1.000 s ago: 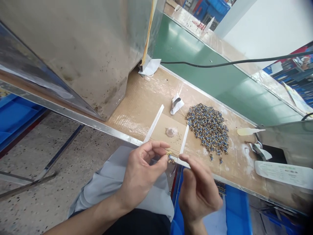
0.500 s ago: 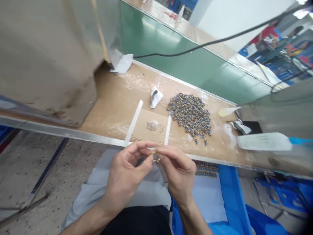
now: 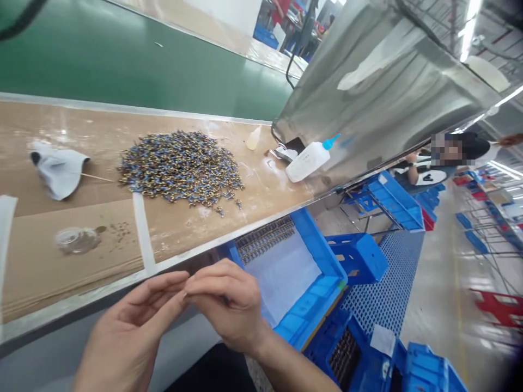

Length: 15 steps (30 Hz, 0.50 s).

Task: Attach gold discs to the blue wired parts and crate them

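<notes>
My left hand [image 3: 131, 326] and my right hand [image 3: 229, 305] meet at the fingertips just off the table's front edge, both closed in a pinch. The small gold-and-blue metal part seen between them earlier is now almost wholly covered by the fingers. Beyond them on the table lies a large pile of similar small parts [image 3: 183, 169], with a few loose ones at its near edge. A small clear dish [image 3: 75, 239] and scattered tiny bits [image 3: 118, 233] sit on a cardboard sheet [image 3: 36, 272]. Behind the sheet rests a white wrapper [image 3: 61, 171] with a thin stick [image 3: 97, 177].
To the right, below table height, a blue crate [image 3: 327, 261] holds rows of parts [image 3: 265, 239] on white paper. A white bottle with a blue tip [image 3: 308, 162] and a smaller bottle [image 3: 254, 139] lie near a metal panel [image 3: 368, 81]. Another person [image 3: 425, 169] is farther right.
My view has swung to the right, bringing the crate and aisle further into sight. Both hands remain pinched together, and the small part has become hidden behind the fingers.
</notes>
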Motion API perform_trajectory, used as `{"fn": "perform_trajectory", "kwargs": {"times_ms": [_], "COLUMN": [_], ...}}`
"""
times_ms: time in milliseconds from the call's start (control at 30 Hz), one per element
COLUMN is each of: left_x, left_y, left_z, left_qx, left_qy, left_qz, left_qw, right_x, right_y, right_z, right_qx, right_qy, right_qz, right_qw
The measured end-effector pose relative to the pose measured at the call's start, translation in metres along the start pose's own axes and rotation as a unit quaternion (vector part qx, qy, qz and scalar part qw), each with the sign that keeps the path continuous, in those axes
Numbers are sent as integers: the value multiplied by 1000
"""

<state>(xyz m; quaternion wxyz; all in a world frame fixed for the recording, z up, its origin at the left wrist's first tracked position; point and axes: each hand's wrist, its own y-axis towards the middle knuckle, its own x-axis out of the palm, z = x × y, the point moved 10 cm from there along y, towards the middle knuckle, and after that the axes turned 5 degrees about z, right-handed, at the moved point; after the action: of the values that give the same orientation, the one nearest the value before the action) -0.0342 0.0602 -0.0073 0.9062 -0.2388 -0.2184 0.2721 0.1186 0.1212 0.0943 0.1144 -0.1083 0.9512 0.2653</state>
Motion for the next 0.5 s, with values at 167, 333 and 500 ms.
{"fn": "perform_trajectory", "kwargs": {"times_ms": [167,333,500], "left_x": [39,22,10], "left_y": [-2,11,16], "left_z": [-24,-34,-35], "left_qx": [-43,-26,-5], "left_qy": [98,161,196], "left_qz": [-105,-106,-75], "left_qw": [989,981,978], "right_x": [-117,-270,-329], "right_y": [-31,-62,-71], "right_z": [99,231,321], "right_qx": [139,235,283], "right_qy": [-185,-329,-424], "right_qz": [117,207,160], "right_qw": [966,891,845]}}
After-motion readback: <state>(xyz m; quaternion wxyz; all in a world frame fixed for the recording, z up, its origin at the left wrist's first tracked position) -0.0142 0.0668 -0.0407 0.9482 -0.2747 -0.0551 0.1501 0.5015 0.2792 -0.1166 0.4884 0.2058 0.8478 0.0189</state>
